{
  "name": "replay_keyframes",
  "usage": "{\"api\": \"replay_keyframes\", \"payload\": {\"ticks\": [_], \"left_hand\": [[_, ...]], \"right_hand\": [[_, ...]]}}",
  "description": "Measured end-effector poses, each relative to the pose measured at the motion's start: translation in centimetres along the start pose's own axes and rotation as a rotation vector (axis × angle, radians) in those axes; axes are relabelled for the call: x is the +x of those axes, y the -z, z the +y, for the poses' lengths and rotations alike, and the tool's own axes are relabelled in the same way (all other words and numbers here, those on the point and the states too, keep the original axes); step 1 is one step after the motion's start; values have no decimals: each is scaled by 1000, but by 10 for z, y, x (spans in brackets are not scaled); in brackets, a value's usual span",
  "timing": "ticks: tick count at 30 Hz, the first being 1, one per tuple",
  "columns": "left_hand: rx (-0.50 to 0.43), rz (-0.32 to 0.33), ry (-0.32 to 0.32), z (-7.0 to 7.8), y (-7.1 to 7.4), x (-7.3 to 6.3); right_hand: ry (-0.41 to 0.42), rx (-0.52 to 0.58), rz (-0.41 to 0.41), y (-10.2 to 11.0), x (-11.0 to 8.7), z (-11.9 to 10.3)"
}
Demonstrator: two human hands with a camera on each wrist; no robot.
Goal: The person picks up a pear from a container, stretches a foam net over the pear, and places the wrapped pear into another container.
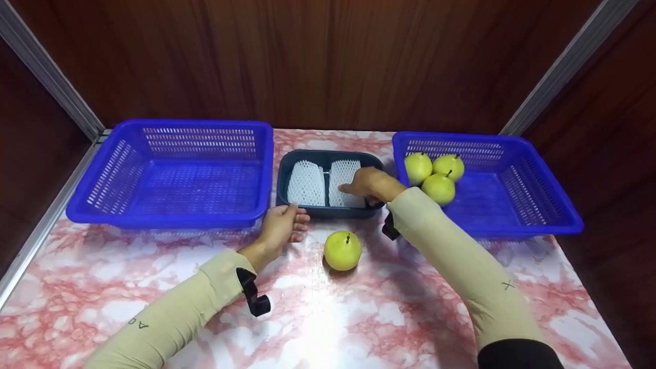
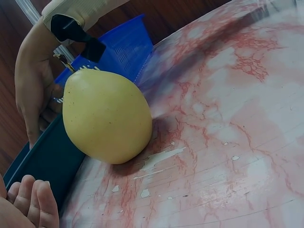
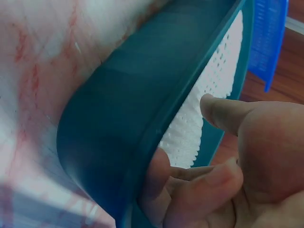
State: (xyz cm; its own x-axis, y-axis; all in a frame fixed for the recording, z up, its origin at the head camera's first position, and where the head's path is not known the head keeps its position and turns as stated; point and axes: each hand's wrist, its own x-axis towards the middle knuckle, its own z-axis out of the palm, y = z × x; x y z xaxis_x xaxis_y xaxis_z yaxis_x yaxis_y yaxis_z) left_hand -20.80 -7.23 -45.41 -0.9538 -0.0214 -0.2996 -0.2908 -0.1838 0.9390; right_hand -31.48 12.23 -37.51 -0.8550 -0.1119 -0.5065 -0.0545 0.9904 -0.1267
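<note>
A dark green tray [image 1: 333, 212] with a divider holds two white foam net sleeves, the left one [image 1: 306, 185] and the right one [image 1: 344, 171], side by side. My right hand [image 1: 373, 183] reaches into the tray's right end. In the right wrist view, one fingertip [image 3: 207, 105] touches the white netting, while other fingers bend loosely inside the rim. At the tray's front left corner is my left hand [image 1: 282, 225], thumb at the rim and fingers relaxed, holding nothing. A yellow-green pear [image 1: 342, 251] stands on the table in front of the tray, stem up.
To the left stands a blue basket [image 1: 169, 218] with nothing seen in it. Another blue basket [image 1: 523, 229], on the right, holds three pears [image 1: 438, 189] in its left part. Both flank the tray on a red-and-white marbled table [image 1: 287, 328], with brown panels behind [image 1: 328, 66].
</note>
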Motion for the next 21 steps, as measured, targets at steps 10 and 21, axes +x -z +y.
{"api": "replay_keyframes", "payload": {"ticks": [10,21], "left_hand": [[15,5,-9,-1,-1,1],[28,6,-22,0,-1,-1]], "right_hand": [[49,20,15,-4,1,2],[16,2,-56,-6,3,4]]}}
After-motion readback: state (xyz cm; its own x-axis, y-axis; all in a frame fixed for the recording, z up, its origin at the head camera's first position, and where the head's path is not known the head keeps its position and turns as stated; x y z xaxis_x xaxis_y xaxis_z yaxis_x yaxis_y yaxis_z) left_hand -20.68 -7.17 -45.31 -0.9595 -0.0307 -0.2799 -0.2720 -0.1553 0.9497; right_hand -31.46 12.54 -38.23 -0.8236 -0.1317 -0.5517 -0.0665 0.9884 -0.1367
